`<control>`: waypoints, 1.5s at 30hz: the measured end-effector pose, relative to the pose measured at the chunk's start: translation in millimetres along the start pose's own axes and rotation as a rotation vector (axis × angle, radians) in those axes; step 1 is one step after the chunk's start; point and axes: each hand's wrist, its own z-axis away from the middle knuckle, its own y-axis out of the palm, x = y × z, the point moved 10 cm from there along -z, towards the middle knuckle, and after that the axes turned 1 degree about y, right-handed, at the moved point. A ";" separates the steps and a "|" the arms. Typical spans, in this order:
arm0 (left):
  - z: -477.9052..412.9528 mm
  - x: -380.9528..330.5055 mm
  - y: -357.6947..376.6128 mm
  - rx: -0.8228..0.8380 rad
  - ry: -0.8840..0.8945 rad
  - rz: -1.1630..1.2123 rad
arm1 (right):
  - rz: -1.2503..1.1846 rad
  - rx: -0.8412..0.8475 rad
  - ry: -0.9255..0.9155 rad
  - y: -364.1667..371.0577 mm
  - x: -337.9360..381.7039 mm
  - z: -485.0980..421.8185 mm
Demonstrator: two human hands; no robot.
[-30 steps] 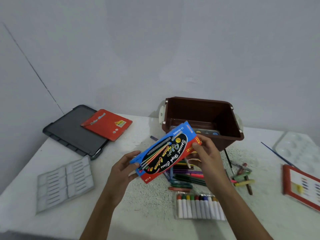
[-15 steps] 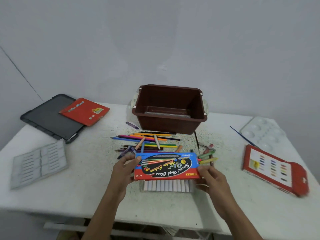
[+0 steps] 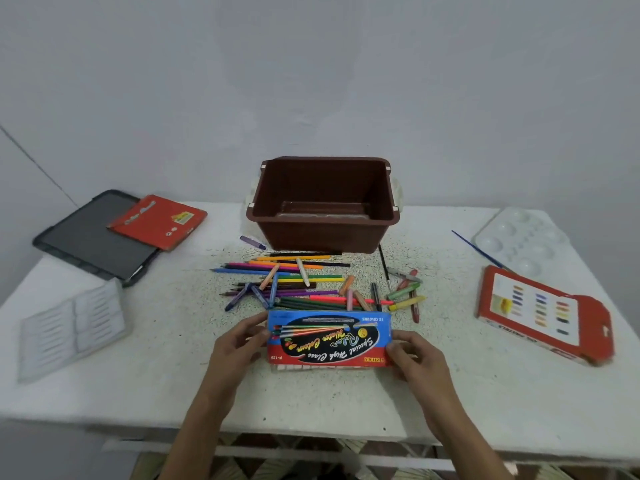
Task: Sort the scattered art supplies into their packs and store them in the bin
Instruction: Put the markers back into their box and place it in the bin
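Observation:
A blue and red watercolour box point(image 3: 329, 339) lies flat and level over a clear tray of white paint tubes point(image 3: 304, 368), hiding most of it. My left hand point(image 3: 239, 344) grips the box's left end and my right hand point(image 3: 414, 355) grips its right end. Behind the box, several coloured pencils point(image 3: 287, 268) and crayons point(image 3: 405, 294) lie scattered on the white table point(image 3: 485, 393). The brown bin point(image 3: 323, 228) stands at the back centre with a clear flat pack on its floor.
A dark lid point(image 3: 86, 240) with a red pack point(image 3: 157, 221) on it sits at the back left. A clear empty tray point(image 3: 72, 327) lies at the left. At the right are a red crayon box point(image 3: 543, 313), a white palette point(image 3: 519, 242) and a thin brush point(image 3: 479, 249).
Both hands have lowered the blue box from in front of the bin down to the table and levelled it over the tube tray. The view has tilted down.

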 end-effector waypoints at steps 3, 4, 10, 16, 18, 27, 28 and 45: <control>-3.4 -5.1 -2.1 0.028 0.034 -0.024 | -0.009 -0.072 -0.060 -4.7 10.2 0.9; -4.0 -5.8 -1.9 0.035 0.038 -0.013 | -0.015 -0.077 -0.068 -4.4 11.5 0.9; -9.6 -6.1 -6.2 0.073 0.015 0.079 | -0.140 -0.056 0.003 11.7 14.6 4.1; -20.9 -6.5 -9.7 0.147 0.064 -0.055 | -0.124 -0.067 -0.001 26.3 13.4 3.9; -23.9 -5.3 -8.6 0.163 0.055 -0.135 | -0.131 -0.068 -0.008 29.9 12.4 4.3; -9.4 -16.1 12.3 0.296 0.266 -0.610 | -0.141 -0.119 -0.017 32.6 6.9 13.8; -7.6 -17.9 16.9 0.311 0.315 -0.726 | -0.146 -0.123 -0.015 32.8 6.5 14.3; 4.0 -40.6 81.4 0.474 0.648 -1.174 | -0.232 0.037 -0.058 67.3 15.2 23.0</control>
